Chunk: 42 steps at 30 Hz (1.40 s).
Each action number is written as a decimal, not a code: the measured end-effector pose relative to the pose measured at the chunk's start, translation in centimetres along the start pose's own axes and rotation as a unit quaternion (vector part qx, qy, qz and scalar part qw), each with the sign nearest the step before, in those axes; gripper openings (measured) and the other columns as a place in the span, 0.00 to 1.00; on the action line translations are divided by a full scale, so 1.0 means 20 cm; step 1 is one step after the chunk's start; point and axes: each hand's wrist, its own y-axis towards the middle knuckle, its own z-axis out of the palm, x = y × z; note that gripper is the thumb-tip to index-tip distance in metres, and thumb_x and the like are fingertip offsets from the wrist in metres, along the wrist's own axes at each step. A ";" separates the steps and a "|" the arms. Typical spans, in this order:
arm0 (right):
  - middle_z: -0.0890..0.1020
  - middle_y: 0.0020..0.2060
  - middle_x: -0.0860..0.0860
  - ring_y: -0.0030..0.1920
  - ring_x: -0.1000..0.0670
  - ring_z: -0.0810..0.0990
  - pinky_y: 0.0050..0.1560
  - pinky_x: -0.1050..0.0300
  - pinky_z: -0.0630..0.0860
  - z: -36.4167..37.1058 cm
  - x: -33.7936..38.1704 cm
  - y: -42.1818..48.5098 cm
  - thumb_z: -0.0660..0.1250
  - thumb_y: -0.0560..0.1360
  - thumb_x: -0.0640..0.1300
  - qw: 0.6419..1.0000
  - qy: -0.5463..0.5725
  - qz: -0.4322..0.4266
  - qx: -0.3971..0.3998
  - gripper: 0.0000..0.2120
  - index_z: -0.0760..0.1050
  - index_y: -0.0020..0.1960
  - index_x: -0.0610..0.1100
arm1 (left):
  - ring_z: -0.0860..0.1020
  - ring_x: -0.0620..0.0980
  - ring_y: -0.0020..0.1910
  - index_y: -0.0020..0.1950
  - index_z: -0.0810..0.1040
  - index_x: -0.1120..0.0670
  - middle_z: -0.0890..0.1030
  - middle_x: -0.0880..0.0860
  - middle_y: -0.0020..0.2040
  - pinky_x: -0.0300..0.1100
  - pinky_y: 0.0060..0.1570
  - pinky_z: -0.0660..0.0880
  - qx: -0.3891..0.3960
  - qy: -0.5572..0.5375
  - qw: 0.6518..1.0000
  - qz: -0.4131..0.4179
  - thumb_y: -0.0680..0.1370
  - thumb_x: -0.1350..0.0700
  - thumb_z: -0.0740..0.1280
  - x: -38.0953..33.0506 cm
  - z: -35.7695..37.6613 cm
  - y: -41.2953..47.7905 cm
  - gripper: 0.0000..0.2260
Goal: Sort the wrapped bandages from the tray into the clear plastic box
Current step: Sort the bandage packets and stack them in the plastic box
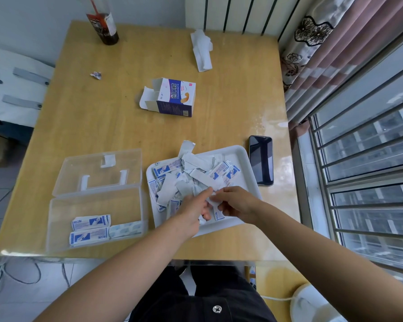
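While both hands meet over the near edge of the white tray (242, 154), each is closed on white paper (211, 201) at the tray's near middle. The left hand (192, 211) has its forefinger stretched toward the pile and its other fingers curled around the paper. The right hand (236, 202) pinches the paper with curled fingers. Whether the paper is one piece or two, and whether it holds a bandage, cannot be told.

Wrapped bandages (168, 168), white with blue print, lie heaped in the tray among loose white wrappers. The clear plastic box (96, 201) stands just left of the tray, and its lid (98, 168) is folded open on the far side. Several wrapped bandages already lie flat in its near part. A dark phone (261, 160) lies face up just right of the tray. Beyond the tray an opened cardboard carton (175, 96) sits on its side. Further beyond are crumpled tissue (201, 49), a small wrapper scrap (96, 75) and a dark bottle (104, 24).
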 end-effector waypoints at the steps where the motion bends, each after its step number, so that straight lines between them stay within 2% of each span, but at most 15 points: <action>1: 0.76 0.31 0.48 0.29 0.53 0.73 0.30 0.62 0.68 0.02 0.00 0.00 0.69 0.75 0.40 1.000 -0.011 0.004 0.007 0.08 0.73 0.39 0.42 | 0.60 0.46 0.21 0.38 0.71 0.56 0.64 0.48 0.22 0.40 0.29 0.58 -0.026 0.006 1.000 0.012 0.78 0.55 0.66 0.01 0.00 0.01 0.11; 4: 0.78 0.34 0.49 0.30 0.53 0.75 0.31 0.61 0.70 0.03 0.02 0.02 0.68 0.75 0.47 0.993 -0.082 -0.043 -0.073 0.10 0.74 0.44 0.40 | 0.63 0.48 0.25 0.39 0.68 0.56 0.66 0.51 0.26 0.40 0.30 0.60 -0.090 0.049 0.994 0.049 0.78 0.56 0.65 0.02 -0.06 0.05 0.09; 7: 0.76 0.37 0.51 0.34 0.51 0.75 0.34 0.55 0.72 0.04 0.05 0.09 0.67 0.75 0.49 0.930 -0.220 -0.169 -0.241 0.10 0.72 0.49 0.43 | 0.63 0.49 0.26 0.40 0.71 0.57 0.68 0.52 0.29 0.38 0.28 0.60 -0.114 0.055 0.990 0.065 0.76 0.58 0.65 0.01 -0.11 0.06 0.07; 10: 0.72 0.46 0.52 0.42 0.48 0.75 0.39 0.54 0.74 0.07 0.07 0.17 0.67 0.72 0.47 0.866 -0.396 -0.197 -0.232 0.09 0.73 0.51 0.47 | 0.62 0.48 0.26 0.39 0.72 0.57 0.68 0.52 0.29 0.34 0.21 0.61 -0.116 0.046 0.990 0.064 0.77 0.59 0.66 -0.01 -0.15 0.04 0.07; 13: 0.75 0.44 0.50 0.45 0.47 0.77 0.36 0.57 0.69 0.05 0.07 0.23 0.66 0.74 0.46 0.825 -0.471 -0.216 -0.225 0.05 0.77 0.45 0.45 | 0.61 0.47 0.25 0.40 0.72 0.57 0.68 0.53 0.30 0.33 0.20 0.59 -0.104 0.043 0.992 0.051 0.77 0.59 0.66 -0.02 -0.18 0.06 0.06; 17: 0.74 0.43 0.52 0.43 0.49 0.75 0.37 0.55 0.70 0.02 0.08 0.23 0.70 0.71 0.53 0.832 -0.476 -0.211 -0.193 0.12 0.74 0.45 0.45 | 0.62 0.47 0.24 0.45 0.72 0.58 0.68 0.53 0.31 0.34 0.21 0.59 -0.094 0.045 0.994 0.045 0.77 0.58 0.66 -0.03 -0.19 0.05 0.05; 20: 0.75 0.35 0.51 0.37 0.48 0.74 0.31 0.57 0.68 0.02 0.07 0.23 0.67 0.73 0.47 0.822 -0.493 -0.209 -0.197 0.09 0.74 0.36 0.45 | 0.62 0.44 0.21 0.39 0.72 0.56 0.67 0.52 0.29 0.33 0.19 0.60 -0.094 0.043 0.994 0.048 0.77 0.59 0.66 -0.06 -0.18 0.04 0.07; 24: 0.64 0.24 0.51 0.26 0.53 0.60 0.26 0.61 0.56 -0.03 0.09 0.21 0.64 0.75 0.42 0.901 -0.329 -0.208 -0.193 0.19 0.62 0.27 0.44 | 0.65 0.43 0.18 0.41 0.73 0.56 0.69 0.52 0.30 0.31 0.18 0.61 -0.083 0.035 0.995 0.051 0.78 0.61 0.64 -0.08 -0.18 0.00 0.06; 28: 0.71 0.31 0.45 0.31 0.50 0.65 0.32 0.57 0.63 -0.10 0.11 0.17 0.70 0.74 0.46 0.972 -0.163 -0.138 -0.101 0.16 0.76 0.40 0.32 | 0.68 0.40 0.16 0.50 0.74 0.57 0.72 0.53 0.33 0.30 0.17 0.62 -0.078 0.042 0.994 0.060 0.79 0.61 0.63 -0.09 -0.15 0.00 0.02; 31: 0.78 0.34 0.46 0.33 0.49 0.71 0.33 0.56 0.67 -0.13 0.10 0.15 0.72 0.73 0.45 0.977 -0.145 -0.126 -0.097 0.09 0.80 0.41 0.40 | 0.68 0.43 0.21 0.50 0.75 0.57 0.72 0.52 0.32 0.31 0.18 0.62 -0.076 0.068 0.992 0.068 0.79 0.60 0.64 -0.10 -0.14 0.01 0.02; 33: 0.81 0.36 0.47 0.34 0.49 0.75 0.30 0.60 0.69 -0.17 0.07 0.16 0.70 0.74 0.44 0.954 -0.196 -0.132 -0.184 0.05 0.79 0.44 0.43 | 0.67 0.41 0.19 0.47 0.74 0.56 0.70 0.51 0.29 0.29 0.18 0.62 -0.078 0.076 0.992 0.069 0.79 0.60 0.64 -0.11 -0.14 -0.01 0.01; 36: 0.80 0.46 0.48 0.41 0.50 0.78 0.33 0.59 0.72 -0.23 0.03 0.17 0.68 0.74 0.46 0.914 -0.271 -0.130 -0.272 0.12 0.77 0.56 0.43 | 0.65 0.39 0.16 0.41 0.71 0.54 0.67 0.49 0.26 0.30 0.18 0.62 -0.089 0.071 0.991 0.067 0.79 0.60 0.65 -0.12 -0.15 -0.02 0.07; 39: 0.75 0.54 0.44 0.54 0.44 0.73 0.43 0.52 0.74 -0.20 0.00 0.17 0.70 0.71 0.43 0.810 -0.417 -0.238 -0.337 0.18 0.74 0.61 0.42 | 0.63 0.45 0.24 0.39 0.69 0.53 0.65 0.50 0.29 0.34 0.23 0.62 -0.102 0.083 0.989 0.060 0.79 0.59 0.65 -0.12 -0.16 -0.01 0.09; 41: 0.75 0.53 0.43 0.51 0.41 0.73 0.44 0.50 0.72 -0.15 -0.01 0.16 0.73 0.68 0.41 0.738 -0.469 -0.328 -0.358 0.19 0.75 0.57 0.42 | 0.61 0.46 0.27 0.40 0.68 0.53 0.64 0.50 0.31 0.35 0.25 0.61 -0.107 0.087 0.989 0.053 0.79 0.58 0.65 -0.11 -0.16 -0.01 0.09; 42: 0.75 0.51 0.44 0.48 0.41 0.74 0.43 0.51 0.72 -0.13 -0.02 0.15 0.72 0.67 0.40 0.736 -0.471 -0.349 -0.339 0.17 0.75 0.56 0.42 | 0.60 0.46 0.28 0.40 0.68 0.53 0.63 0.50 0.32 0.35 0.25 0.61 -0.106 0.091 0.989 0.049 0.79 0.58 0.65 -0.11 -0.17 -0.01 0.09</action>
